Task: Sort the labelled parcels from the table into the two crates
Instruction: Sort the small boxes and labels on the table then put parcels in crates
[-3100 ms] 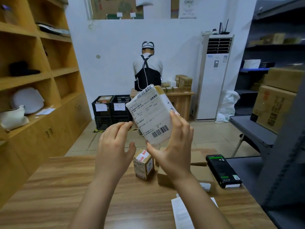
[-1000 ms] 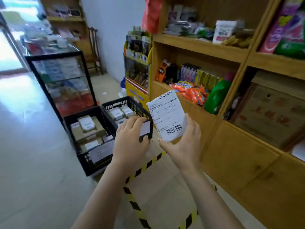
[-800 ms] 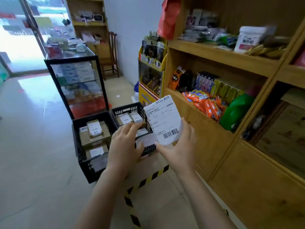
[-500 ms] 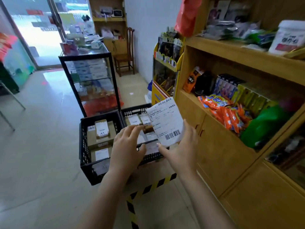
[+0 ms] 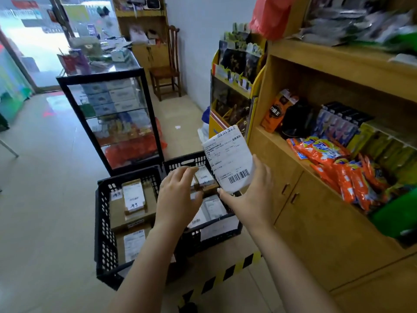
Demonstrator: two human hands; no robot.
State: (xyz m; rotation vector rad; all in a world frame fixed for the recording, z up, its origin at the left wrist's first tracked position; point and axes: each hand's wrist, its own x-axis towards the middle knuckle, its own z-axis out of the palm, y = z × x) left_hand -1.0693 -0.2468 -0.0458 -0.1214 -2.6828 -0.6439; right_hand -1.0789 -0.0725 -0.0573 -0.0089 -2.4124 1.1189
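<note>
My right hand grips a parcel with a white shipping label and barcode facing me, held above the right crate. My left hand hovers beside it with relaxed fingers and holds nothing. Two black plastic crates sit side by side on the floor below. The left crate holds several labelled cardboard parcels. The right crate also holds labelled parcels, partly hidden by my hands.
A glass display cabinet stands just behind the crates. Wooden shelving with orange snack packs runs along the right. A yellow display rack and a wooden chair stand farther back. Yellow-black tape marks the floor.
I turned from the table to the crates and came closer. The parcel stays in my right hand; my left hand has come off it.
</note>
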